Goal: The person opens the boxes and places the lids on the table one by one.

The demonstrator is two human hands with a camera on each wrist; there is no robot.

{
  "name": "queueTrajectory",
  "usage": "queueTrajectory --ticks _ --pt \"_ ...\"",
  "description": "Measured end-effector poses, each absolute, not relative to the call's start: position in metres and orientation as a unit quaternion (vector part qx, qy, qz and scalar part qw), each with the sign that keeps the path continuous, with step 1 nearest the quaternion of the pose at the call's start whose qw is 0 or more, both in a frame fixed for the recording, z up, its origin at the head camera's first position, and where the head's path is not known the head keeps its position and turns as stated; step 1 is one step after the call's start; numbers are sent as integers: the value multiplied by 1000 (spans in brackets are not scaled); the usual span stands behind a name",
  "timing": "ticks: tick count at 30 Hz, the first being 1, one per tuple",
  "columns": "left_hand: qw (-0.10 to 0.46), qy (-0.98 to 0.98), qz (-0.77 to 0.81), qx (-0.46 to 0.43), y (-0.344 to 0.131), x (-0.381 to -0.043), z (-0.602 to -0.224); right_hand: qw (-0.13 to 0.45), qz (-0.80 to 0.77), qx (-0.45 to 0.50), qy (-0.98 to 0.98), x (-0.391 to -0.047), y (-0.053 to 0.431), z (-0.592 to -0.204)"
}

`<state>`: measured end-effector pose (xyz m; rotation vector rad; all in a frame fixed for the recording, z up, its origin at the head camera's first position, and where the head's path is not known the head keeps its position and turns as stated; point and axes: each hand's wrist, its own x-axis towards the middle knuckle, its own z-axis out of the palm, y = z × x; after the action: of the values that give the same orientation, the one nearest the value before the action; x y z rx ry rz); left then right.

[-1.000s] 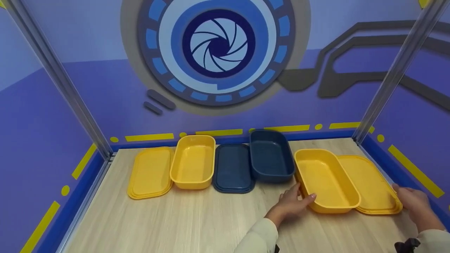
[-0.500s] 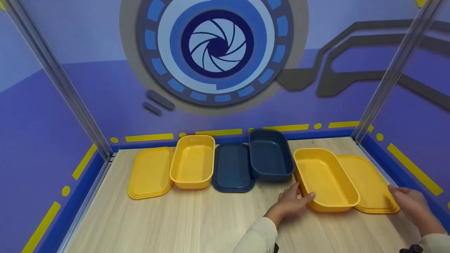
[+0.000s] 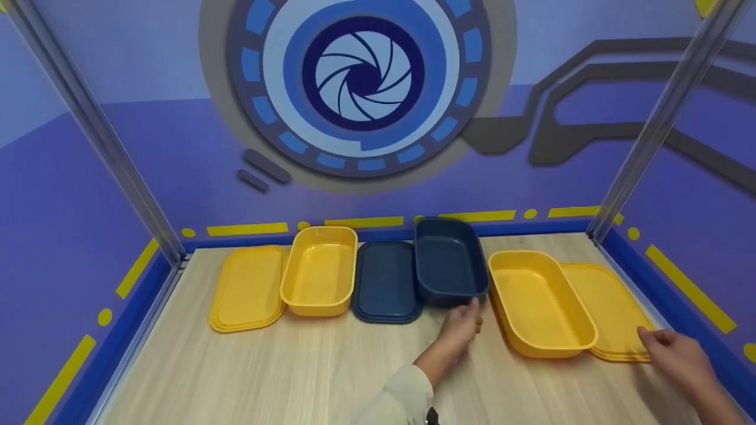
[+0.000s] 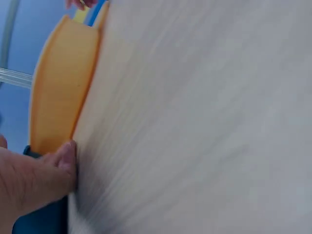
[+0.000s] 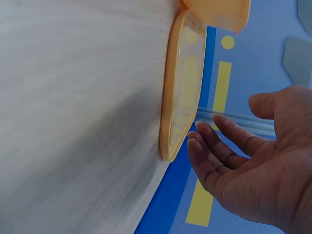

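Observation:
My left hand (image 3: 459,329) is at the front right corner of the dark blue box (image 3: 452,260), fingers loosely bent; whether it touches the box is unclear. In the left wrist view the thumb (image 4: 46,178) lies in front of that box. To its right stands a yellow box (image 3: 543,307), overlapping the left edge of a yellow lid (image 3: 614,313). Beside that lid's front right corner hovers my right hand (image 3: 679,357). The right wrist view shows this hand's fingers (image 5: 229,141) relaxed and apart from the lid, holding nothing.
Farther left in the row lie a dark blue lid (image 3: 387,283), another yellow box (image 3: 321,271) and another yellow lid (image 3: 248,289). All sit on the wood-grain table (image 3: 283,378). Printed panels with metal corner posts (image 3: 644,136) enclose the back and sides.
My left hand has left the right yellow box and moved left to the dark blue box. My right hand has drawn slightly back from the yellow lid's corner.

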<state>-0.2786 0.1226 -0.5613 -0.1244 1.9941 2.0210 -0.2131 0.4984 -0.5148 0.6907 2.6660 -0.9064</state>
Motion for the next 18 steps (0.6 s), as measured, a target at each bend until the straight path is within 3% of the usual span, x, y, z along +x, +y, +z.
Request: queueTrajectory --ticks 7,13,18 --pt "143 620 754 -160 97 -294 -548 84 -288 197 933 -205 489 -520" --pt "128 628 751 -158 95 -303 -544 88 -289 175 937 -205 486 -520" --pt "147 616 760 -147 97 -307 -544 90 -289 159 940 -206 483 -518"
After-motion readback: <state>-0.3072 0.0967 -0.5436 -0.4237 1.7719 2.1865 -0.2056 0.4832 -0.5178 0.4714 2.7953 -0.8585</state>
